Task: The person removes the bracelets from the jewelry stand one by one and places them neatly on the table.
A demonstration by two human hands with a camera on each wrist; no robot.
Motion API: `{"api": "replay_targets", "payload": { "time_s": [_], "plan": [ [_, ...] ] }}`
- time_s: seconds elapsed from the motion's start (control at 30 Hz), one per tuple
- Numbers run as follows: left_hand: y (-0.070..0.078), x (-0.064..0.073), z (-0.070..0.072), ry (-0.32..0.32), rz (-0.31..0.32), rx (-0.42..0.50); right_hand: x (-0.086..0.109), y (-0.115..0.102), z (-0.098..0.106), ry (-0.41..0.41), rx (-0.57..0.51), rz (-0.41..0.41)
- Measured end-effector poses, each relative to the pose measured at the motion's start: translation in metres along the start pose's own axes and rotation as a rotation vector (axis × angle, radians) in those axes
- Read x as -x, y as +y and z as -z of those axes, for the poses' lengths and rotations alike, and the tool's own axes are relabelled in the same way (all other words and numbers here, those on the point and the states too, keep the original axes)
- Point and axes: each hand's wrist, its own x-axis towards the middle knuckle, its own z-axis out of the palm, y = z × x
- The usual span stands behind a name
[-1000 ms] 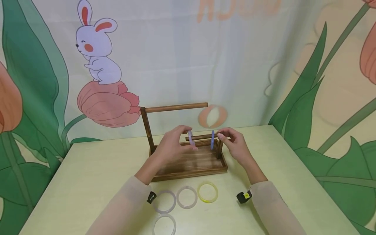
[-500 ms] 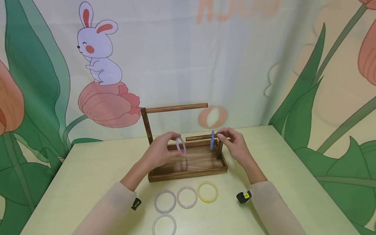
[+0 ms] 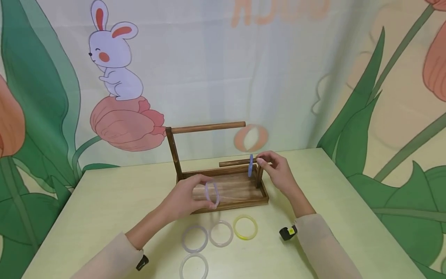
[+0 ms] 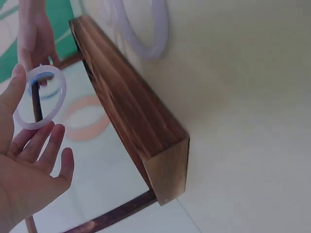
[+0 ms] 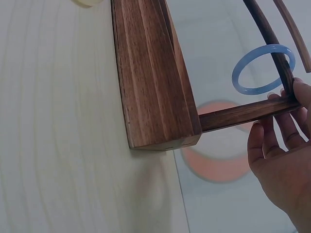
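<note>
My left hand point(image 3: 181, 199) pinches a pale lavender bangle point(image 3: 212, 194) between thumb and fingers, over the front of the wooden stand's tray point(image 3: 240, 201). In the left wrist view the same bangle point(image 4: 59, 97) stands upright between thumb and fingertips. My right hand point(image 3: 277, 170) grips the top of the stand's short right post, where the lower bar point(image 3: 233, 163) joins it. A blue bangle point(image 3: 250, 166) hangs on that bar close to my right fingers. In the right wrist view my right hand point(image 5: 286, 141) holds the post point(image 5: 243, 112) beside the blue bangle point(image 5: 257, 91).
The stand's taller left post point(image 3: 174, 153) carries a higher bar point(image 3: 209, 127). In front of the tray lie a yellow bangle point(image 3: 245, 238), a pale bangle point(image 3: 221, 245), a lavender bangle point(image 3: 183, 240) and a whitish bangle point(image 3: 182, 267). A printed curtain point(image 3: 278, 77) hangs behind the table.
My left hand has drawn the lavender bangle off the free end of the lower bar, then left, down and toward me. My right hand stays at the post; the blue bangle remains on the bar.
</note>
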Motion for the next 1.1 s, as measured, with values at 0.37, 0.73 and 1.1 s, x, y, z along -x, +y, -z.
{"api": "replay_targets", "payload": {
  "time_s": [0.37,0.73,1.1],
  "plan": [
    [0.020,0.048,-0.023,-0.159,-0.019,0.131,0.003,0.002,-0.002,-0.002,0.022,-0.026],
    [0.047,0.079,-0.051,-0.327,-0.015,0.151,0.004,0.003,-0.002,-0.006,0.003,-0.025],
    [0.050,0.088,-0.063,-0.407,0.047,0.141,0.001,-0.001,0.000,-0.007,0.029,-0.039]
  ]
}}
